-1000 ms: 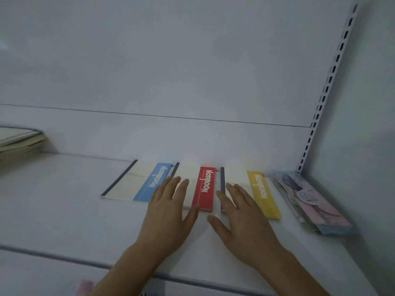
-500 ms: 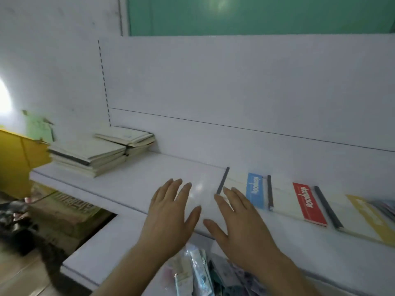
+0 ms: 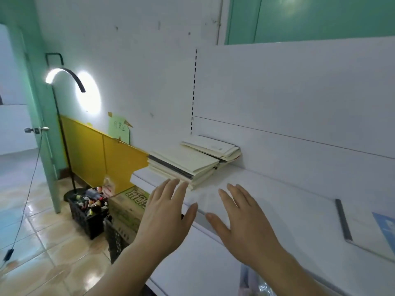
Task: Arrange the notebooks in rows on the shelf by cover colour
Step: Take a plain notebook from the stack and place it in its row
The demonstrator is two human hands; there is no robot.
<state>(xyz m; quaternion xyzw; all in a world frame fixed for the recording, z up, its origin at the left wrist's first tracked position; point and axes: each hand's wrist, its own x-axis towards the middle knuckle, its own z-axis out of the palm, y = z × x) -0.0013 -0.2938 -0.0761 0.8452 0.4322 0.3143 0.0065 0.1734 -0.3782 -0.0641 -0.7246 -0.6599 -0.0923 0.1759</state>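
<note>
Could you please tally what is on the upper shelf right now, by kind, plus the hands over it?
Stacks of cream notebooks: 2, the nearer stack and the farther stack
Blue-banded notebook lying flat alone: 1, partly cut off at the right edge
Open hands holding nothing: 2, left hand and right hand
Total: 5

Two bare forearms rise from the lower edge of the frame toward its centre. Left hand (image 3: 166, 218), lower centre: palm down, fingers (image 3: 171, 189) straight and slightly spread, thumb out to the right, holding nothing. Right hand (image 3: 245, 223), just right of centre: palm down, fingers straight and spread, thumb pointing left, likewise holding nothing.
</note>
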